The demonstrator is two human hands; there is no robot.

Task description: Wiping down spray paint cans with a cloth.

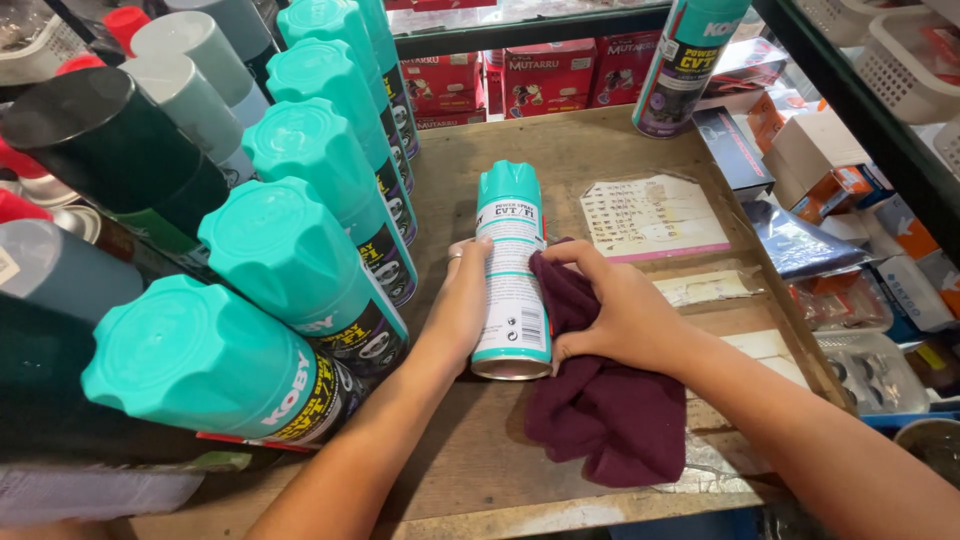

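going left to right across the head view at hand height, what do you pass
row of teal-capped spray cans → left hand → spray can lying on the shelf → right hand on the maroon cloth → clear packets at the shelf edge

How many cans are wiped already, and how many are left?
Teal-capped cans already stand grouped at the left; whether they are wiped cannot be told. In hand: the left hand steadies one lying can while the right hand presses a maroon cloth on it. One can stands apart behind.
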